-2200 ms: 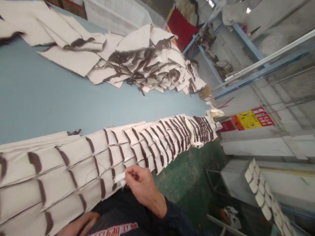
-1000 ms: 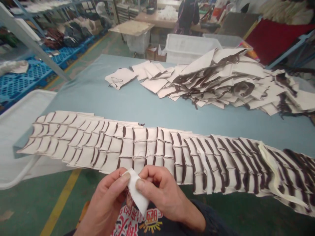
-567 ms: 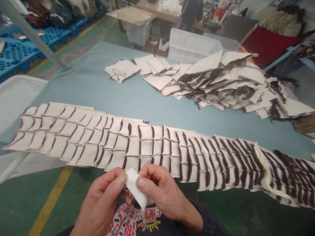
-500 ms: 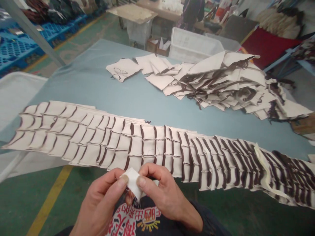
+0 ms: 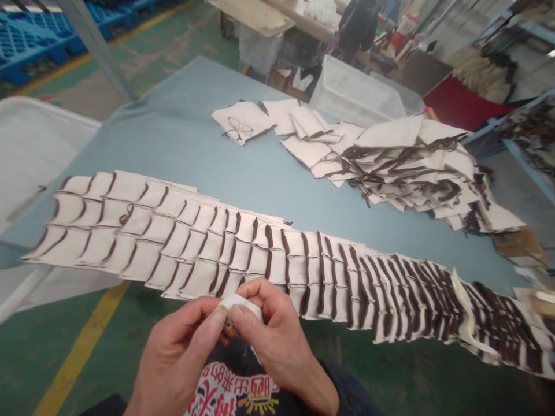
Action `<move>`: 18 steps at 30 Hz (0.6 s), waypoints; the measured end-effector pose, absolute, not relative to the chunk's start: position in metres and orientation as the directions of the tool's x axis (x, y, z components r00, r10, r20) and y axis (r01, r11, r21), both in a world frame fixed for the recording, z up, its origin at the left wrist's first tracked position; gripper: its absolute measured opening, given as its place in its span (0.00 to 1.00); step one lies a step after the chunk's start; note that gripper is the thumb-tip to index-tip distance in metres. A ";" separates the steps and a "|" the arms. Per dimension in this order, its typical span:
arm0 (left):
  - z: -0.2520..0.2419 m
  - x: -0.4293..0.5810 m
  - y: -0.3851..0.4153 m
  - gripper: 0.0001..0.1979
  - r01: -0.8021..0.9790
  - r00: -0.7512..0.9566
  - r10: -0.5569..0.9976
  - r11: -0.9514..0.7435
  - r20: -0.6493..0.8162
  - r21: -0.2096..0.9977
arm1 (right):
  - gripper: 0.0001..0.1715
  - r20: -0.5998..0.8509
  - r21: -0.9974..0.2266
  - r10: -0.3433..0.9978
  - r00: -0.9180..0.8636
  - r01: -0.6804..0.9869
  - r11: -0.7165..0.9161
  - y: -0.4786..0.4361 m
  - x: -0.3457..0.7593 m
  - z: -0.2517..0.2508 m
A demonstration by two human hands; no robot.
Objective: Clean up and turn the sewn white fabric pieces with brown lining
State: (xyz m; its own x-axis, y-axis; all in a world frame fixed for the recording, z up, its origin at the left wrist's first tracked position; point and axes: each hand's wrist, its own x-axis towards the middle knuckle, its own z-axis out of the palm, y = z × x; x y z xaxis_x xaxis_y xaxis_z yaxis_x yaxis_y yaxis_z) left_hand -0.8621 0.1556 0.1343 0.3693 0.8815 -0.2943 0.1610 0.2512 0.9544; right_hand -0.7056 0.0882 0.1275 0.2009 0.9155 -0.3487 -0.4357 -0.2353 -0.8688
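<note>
A small piece of white fabric (image 5: 237,300) with loose threads is pinched between my two hands, close to my body. My left hand (image 5: 184,341) grips its left edge between thumb and forefinger. My right hand (image 5: 275,332) closes on the other side, thumb on top, and hides part of the cloth. Just beyond my hands, long rows of overlapping cream fabric pieces (image 5: 208,242) with dark brown edges lie along the table's near edge. A pale yellow strip (image 5: 466,318) lies across these rows at the right.
A heap of cream pieces with dark trim (image 5: 403,162) lies at the back of the blue-green table (image 5: 173,133). Eyeglasses (image 5: 238,128) rest on one piece. Behind stand a white plastic bin (image 5: 355,89) and a person (image 5: 358,29). At left are a white container (image 5: 39,138) and a metal post (image 5: 95,46).
My hands have drawn closer together, and the white fabric is turned and folded, with less of it showing. The view has shifted, so the table and its pieces appear farther right.
</note>
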 end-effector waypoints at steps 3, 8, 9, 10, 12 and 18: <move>0.116 -0.881 0.175 0.21 0.175 0.434 0.883 0.116 -0.182 0.978 | 0.23 -0.363 -0.879 0.896 0.256 -0.413 -0.238 0.103 -0.721 0.127; 0.116 -0.893 0.201 0.15 0.207 0.483 0.875 -0.135 0.019 0.969 | 0.17 -0.413 -0.909 0.848 0.334 -0.212 -0.359 0.121 -0.730 0.132; 0.118 -0.893 0.205 0.14 0.202 0.501 0.863 -0.189 0.064 0.961 | 0.17 -0.425 -0.905 0.839 0.340 -0.176 -0.388 0.124 -0.730 0.133; 0.120 -0.893 0.209 0.13 0.199 0.512 0.854 -0.226 0.096 0.953 | 0.17 -0.439 -0.898 0.831 0.341 -0.148 -0.414 0.126 -0.731 0.133; 0.123 -0.893 0.216 0.12 0.203 0.501 0.856 -0.256 0.125 0.945 | 0.20 -0.465 -0.883 0.823 0.327 -0.107 -0.456 0.131 -0.731 0.133; 0.112 -0.903 0.216 0.13 0.214 0.517 0.855 -0.181 0.046 0.960 | 0.16 -0.502 -0.860 0.831 0.242 -0.038 -0.508 0.145 -0.732 0.121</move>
